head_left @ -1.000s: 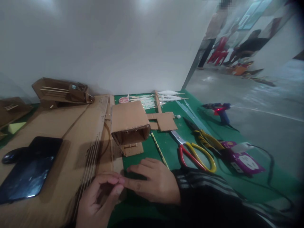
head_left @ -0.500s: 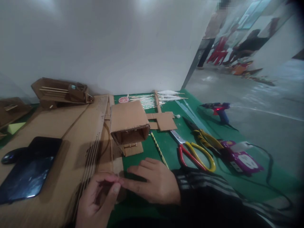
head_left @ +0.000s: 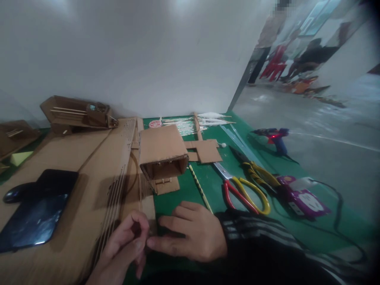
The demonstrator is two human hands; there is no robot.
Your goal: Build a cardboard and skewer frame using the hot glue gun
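My left hand is at the front of the table, its thumb and forefinger curled together in a loop. Whatever may be between those fingertips is too small to make out. Facing it is my right hand, palm down, with fingers stretched leftward and apart; its lowest fingertip is at the left fingertips. Beyond the hands stands an open-ended cardboard box on a small cardboard base. A yellow-and-black striped stick lies past my right hand. Scissors with red and yellow handles rest near my right sleeve.
Pliers, a purple power adapter with a cable and a lit glue gun lie at right. Cardboard pieces and white-tipped sticks are behind. A black tablet-like slab sits on cardboard at left. People are in the background.
My left hand has turned and lowered slightly, its fingers shifting against the right fingertip. My right hand has moved down a little. The objects on the table stay put.
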